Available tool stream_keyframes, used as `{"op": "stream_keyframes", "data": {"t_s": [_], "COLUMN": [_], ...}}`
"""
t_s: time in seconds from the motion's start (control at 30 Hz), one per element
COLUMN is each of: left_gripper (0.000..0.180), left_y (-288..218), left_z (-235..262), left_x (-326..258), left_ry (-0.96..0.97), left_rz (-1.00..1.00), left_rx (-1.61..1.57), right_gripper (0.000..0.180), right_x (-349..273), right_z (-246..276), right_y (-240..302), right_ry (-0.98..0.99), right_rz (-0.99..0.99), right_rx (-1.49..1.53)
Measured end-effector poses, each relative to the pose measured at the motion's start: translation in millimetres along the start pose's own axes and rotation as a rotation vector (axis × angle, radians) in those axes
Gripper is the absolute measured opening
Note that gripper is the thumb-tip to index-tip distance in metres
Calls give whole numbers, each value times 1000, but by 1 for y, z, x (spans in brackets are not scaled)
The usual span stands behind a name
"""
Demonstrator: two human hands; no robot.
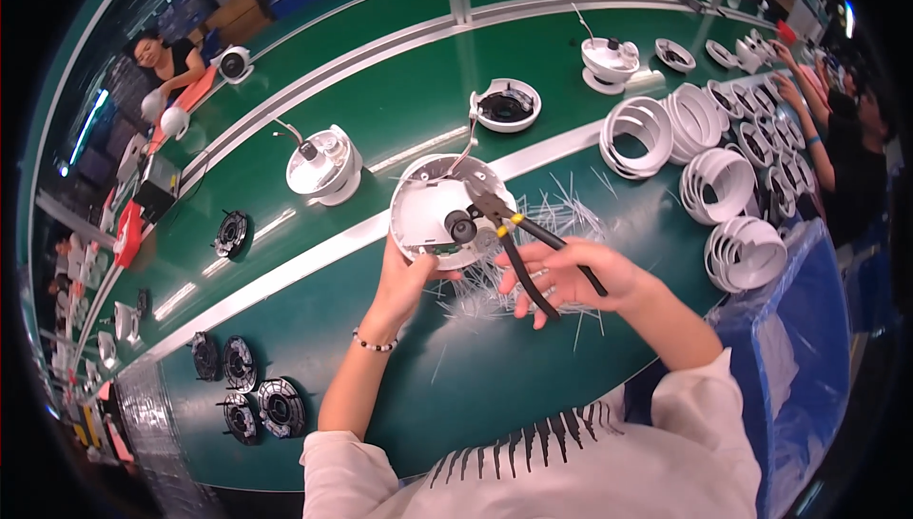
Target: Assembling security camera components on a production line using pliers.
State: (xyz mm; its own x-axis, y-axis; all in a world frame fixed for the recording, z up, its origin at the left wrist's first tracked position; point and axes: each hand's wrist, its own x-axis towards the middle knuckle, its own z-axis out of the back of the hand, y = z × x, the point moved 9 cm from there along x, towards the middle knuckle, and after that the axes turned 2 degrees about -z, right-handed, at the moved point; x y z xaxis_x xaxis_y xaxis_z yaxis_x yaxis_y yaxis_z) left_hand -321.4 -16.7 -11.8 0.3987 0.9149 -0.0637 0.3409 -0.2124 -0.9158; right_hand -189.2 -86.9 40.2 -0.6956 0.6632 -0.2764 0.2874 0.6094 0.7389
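Observation:
My left hand grips the lower left rim of a round white camera housing, its open side facing up. Inside it sits a black lens, and a thin cable rises from the far rim. In my right hand is a pair of cutting pliers with black handles and yellow marks. Some fingers are spread around the handles, which stand apart. The jaws are over the right part of the housing, near the lens; their exact contact is unclear. Beneath lies a heap of thin clear plastic strips.
White rings stand stacked at the right, beside a blue bin. Several round black parts lie at the near left. On the far belt are white housings and a dark-centred shell. Other people work at both sides.

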Motion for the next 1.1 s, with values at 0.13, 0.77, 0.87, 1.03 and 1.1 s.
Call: {"op": "stream_keyframes", "data": {"t_s": [0.13, 0.77, 0.87, 1.03, 1.1], "left_gripper": [63, 66, 63, 53, 37], "left_y": [-12, -5, -1, -1, 9], "left_z": [1, 1, 6, 1, -2], "left_x": [-7, -14, -7, 59, 106], "left_ry": [-11, -12, -78, -8, -15], "left_rz": [-131, -53, -80, 5, 72], "left_rx": [152, 114, -13, -202, -552], "right_gripper": [40, 32, 41, 56, 61], "right_x": [6, 2, -21, -51, -52], "right_z": [4, 5, 3, 1, -5], "right_y": [5, 6, -3, -46, -68], "right_ry": [-59, -198, -51, 147, 199], "right_rz": [-70, -34, 57, 112, 93], "right_rx": [-118, -260, -184, -56, 49]}}
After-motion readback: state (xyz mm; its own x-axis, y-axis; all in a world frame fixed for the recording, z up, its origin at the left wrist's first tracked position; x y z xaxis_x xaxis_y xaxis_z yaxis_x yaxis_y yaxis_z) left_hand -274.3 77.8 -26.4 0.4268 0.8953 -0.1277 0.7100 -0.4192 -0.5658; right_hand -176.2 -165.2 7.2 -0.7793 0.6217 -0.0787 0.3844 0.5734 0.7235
